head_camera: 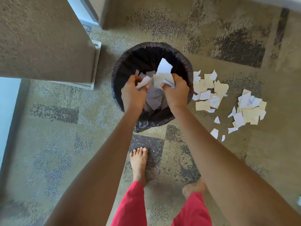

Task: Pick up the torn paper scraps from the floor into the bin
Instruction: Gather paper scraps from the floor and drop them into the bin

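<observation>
A round bin (pixel 185 66) lined with a black bag stands on the carpet at centre. Both my hands are over its mouth. My left hand (pixel 132 92) grips a white torn scrap (pixel 143 82). My right hand (pixel 176 92) grips a bunch of cream and white scraps (pixel 162 79). Several scraps (pixel 154 100) lie inside the bin below my hands. On the floor right of the bin lies one heap of torn paper (pixel 207 92), and a second heap (pixel 249 110) lies further right with a few stray pieces (pixel 214 133) in front of it.
A beige upholstered furniture piece (pixel 42 39) stands close to the bin's left, another (pixel 146 8) behind it. My bare feet (pixel 139 162) and red trouser legs (pixel 130 207) are just in front of the bin. Patterned carpet (pixel 57 144) covers the floor.
</observation>
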`<act>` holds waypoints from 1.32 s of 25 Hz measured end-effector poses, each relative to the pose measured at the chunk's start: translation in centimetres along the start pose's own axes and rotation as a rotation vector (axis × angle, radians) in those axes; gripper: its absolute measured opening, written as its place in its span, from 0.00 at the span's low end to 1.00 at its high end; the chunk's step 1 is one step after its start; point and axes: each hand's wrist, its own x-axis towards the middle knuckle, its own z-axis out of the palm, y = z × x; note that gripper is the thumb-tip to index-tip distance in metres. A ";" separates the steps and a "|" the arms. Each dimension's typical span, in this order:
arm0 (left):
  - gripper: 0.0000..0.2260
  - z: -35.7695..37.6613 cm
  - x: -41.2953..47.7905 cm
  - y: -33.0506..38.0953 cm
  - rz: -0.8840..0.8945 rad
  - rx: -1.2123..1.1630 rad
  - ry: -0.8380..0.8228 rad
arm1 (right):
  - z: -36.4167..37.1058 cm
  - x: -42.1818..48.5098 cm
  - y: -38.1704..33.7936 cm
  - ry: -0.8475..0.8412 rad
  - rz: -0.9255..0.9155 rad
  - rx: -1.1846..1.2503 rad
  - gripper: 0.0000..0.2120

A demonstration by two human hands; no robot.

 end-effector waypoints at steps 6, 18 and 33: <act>0.08 1.0 -0.3 0.1 0.003 0.079 -0.026 | 0.1 -0.1 0.9 -0.023 0.087 -0.060 0.10; 0.15 2.3 -2.0 1.2 0.018 0.087 0.056 | -2.2 -0.8 0.0 0.027 -0.004 0.115 0.13; 0.12 24.0 -9.2 7.7 0.686 0.135 -0.224 | -17.5 6.5 17.7 0.265 0.134 0.105 0.14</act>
